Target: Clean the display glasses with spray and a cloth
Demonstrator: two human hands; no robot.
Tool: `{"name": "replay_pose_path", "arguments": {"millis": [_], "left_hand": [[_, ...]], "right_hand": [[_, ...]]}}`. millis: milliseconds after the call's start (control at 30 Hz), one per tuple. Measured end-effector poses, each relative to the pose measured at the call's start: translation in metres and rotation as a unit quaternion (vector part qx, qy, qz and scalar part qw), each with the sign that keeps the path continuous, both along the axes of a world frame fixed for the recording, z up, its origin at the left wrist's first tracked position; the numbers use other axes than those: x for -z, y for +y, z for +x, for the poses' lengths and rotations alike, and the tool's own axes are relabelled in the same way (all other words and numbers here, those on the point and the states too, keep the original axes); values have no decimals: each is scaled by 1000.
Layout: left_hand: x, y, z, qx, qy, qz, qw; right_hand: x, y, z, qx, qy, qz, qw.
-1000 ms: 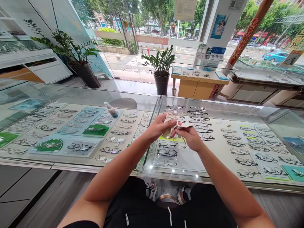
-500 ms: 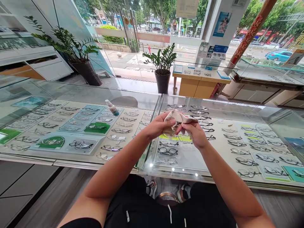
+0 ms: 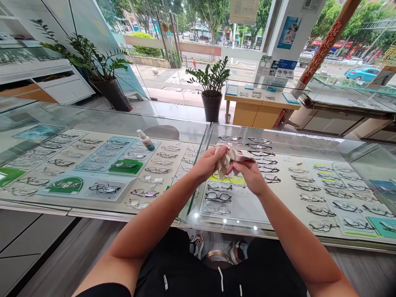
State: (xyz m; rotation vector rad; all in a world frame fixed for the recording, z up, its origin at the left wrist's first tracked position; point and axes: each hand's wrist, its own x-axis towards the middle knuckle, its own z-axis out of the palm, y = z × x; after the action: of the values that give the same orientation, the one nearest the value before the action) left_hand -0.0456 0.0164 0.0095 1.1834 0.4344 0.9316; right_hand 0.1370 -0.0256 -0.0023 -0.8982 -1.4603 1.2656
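Observation:
Above the glass display counter, both hands hold a crumpled, pale cleaning cloth. My left hand is closed on the cloth's left part, its thumb pressed on top. From the right, my right hand pinches the cloth between thumb and fingers. A thin item may lie within the folds, but the cloth and fingers hide it. Farther left, a small white spray bottle with a teal lower part stands on the counter glass, apart from both hands.
Rows of eyeglasses lie inside the case under the glass, left and right. Beyond the counter stand two potted plants and another display cabinet. A round stool shows between my feet below the counter's near edge.
My left thumb has shifted up and over the cloth, and the cloth is bunched differently. My right hand has moved slightly left. The spray bottle stays where it was.

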Motion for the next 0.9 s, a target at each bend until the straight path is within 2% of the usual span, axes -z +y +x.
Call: {"name": "replay_pose_path", "arguments": {"millis": [167,300,500,600,767,900], "left_hand": [[1,1,2,-57,-69,-77,993],[-2,3,3,-89,-97,-110,985],[-1,4,0,-99,-87,-118,984],[0,2,-2,-69,-59,-108,990],[3,0,-5,40,-13,-64,997],[4,0,-7,72,12,-38,997]], "right_hand": [[-7,2,11,-1,25,19,1000],[-13,2,17,43,37,31,998],[-22,2,22,118,70,80,987],[-24,2,23,126,89,83,984],[-28,1,24,135,84,85,984],[-27,1,26,130,79,89,984]]}}
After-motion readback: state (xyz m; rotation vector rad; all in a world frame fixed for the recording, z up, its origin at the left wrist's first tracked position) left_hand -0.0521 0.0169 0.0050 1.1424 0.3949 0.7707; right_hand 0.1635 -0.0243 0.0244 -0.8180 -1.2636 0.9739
